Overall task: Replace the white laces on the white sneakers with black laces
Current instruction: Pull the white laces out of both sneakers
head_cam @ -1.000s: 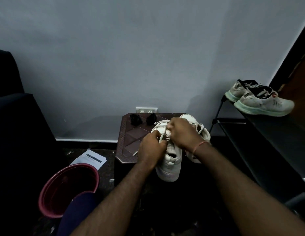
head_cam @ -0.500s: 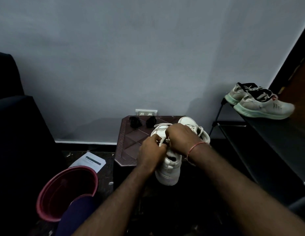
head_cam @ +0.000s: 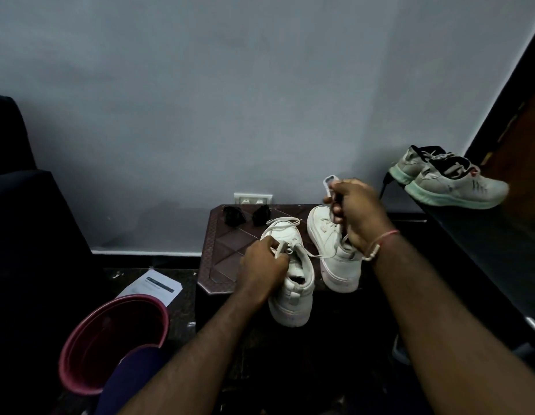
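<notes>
Two white sneakers stand on a small dark brown table (head_cam: 227, 250). The near sneaker (head_cam: 294, 292) has its white lace (head_cam: 302, 252) partly undone. My left hand (head_cam: 261, 265) pinches that lace at the sneaker's tongue. My right hand (head_cam: 354, 211) is raised above the far sneaker (head_cam: 335, 259), closed on the lace's other end, which loops out over my fingers. A strand runs between the two hands. Two bundles of black laces (head_cam: 234, 215) (head_cam: 261, 215) lie at the table's back edge.
A red bucket (head_cam: 110, 342) stands on the floor at lower left, with a sheet of paper (head_cam: 154, 286) behind it. A dark shelf (head_cam: 481, 250) on the right carries a pair of grey sneakers (head_cam: 451, 184). A wall socket (head_cam: 253, 199) is behind the table. A dark chair (head_cam: 24, 235) fills the left.
My right hand has lifted up and to the right, pulling the white lace out of the near sneaker. My left hand stays on the sneaker. The far sneaker has come into view.
</notes>
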Motion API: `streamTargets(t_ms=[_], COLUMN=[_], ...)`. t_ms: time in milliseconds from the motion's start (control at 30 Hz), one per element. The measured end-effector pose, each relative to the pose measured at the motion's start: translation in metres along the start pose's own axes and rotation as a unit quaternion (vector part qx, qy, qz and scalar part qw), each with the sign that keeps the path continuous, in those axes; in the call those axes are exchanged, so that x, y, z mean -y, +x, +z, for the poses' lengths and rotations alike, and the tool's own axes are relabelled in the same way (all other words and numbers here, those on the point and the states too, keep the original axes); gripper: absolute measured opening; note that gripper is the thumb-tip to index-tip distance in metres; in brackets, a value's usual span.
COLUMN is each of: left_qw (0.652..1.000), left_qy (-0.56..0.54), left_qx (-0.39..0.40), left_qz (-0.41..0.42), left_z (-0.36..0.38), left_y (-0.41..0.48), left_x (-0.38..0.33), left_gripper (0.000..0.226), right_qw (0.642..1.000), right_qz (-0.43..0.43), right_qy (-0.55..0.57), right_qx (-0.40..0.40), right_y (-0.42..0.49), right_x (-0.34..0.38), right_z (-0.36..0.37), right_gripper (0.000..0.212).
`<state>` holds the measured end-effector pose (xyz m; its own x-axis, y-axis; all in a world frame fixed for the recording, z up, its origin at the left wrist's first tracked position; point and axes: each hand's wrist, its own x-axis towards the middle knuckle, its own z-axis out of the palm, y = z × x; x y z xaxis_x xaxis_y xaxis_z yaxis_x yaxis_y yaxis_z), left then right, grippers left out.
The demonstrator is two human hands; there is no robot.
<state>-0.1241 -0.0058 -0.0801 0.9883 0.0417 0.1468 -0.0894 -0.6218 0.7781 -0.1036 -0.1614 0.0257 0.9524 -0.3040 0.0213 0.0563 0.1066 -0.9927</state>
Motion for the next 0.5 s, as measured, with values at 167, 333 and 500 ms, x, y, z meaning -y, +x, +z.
streamTargets(t_ms=[167,333,500], left_qw=[0.995,0.996,0.997], left_qy=[0.09,0.084,0.049], left_qx=[-0.021,-0.017,0.015], left_qz=[0.027,0.031,0.056], left_z=[-0.006,-0.006,-0.003], left_y=[-0.001,-0.006,-0.002], left_x=[-0.005,0.0,0.005], left_gripper=[0.017,0.02,0.036], right_qw=[0.978,0.935,0.924], right_qz=[-0.073,-0.114,-0.08], right_qy=[-0.192,-0.304,-0.371], right_qx=[0.014,0.142,0.054], right_y=[0.024,0.012,-0.031], right_x=[-0.007,-0.018,-0.051], right_z=[0.026,0.026,0.0], right_gripper=[0.007,0.032,0.024])
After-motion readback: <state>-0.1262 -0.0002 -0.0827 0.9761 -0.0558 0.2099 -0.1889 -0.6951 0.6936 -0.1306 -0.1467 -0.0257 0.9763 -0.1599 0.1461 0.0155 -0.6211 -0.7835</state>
